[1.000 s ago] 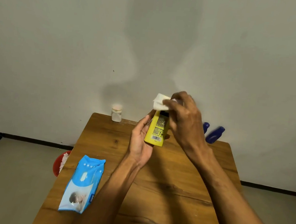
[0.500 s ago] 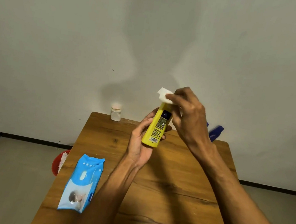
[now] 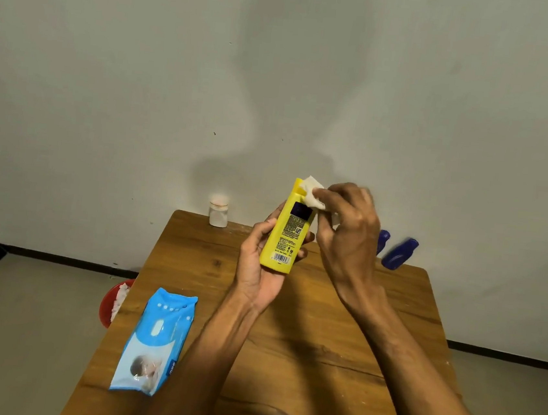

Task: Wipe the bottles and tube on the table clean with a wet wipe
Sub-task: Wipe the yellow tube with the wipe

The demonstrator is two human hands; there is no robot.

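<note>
Brown wooden counter (image 3: pixel 339 315) with visible grain, far edge against a pale wall. Blue-and-white soft plastic pack of wet wipes (image 3: pixel 155 343) lies flat near the counter's left edge, long axis running front to back. Red round bin (image 3: pixel 114 302) on the floor just left of the counter, white scraps inside. Left hand (image 3: pixel 259 266) raised above the counter's far half, fingers and thumb curled round the lower body of a yellow plastic bottle (image 3: pixel 288 232). Bottle clear of the counter, long axis near upright, top leaning slightly right; barcode end down, cap end up, printed back label facing the camera. Right hand (image 3: pixel 347 235) at the bottle's upper right, fingertips pinching a folded white wet wipe (image 3: pixel 313 191) against the bottle's top. Two dark blue plastic bottles (image 3: pixel 399 253) at the far right edge, partly hidden behind the right hand. Small white jar (image 3: pixel 218 213) upright at the far left corner.
</note>
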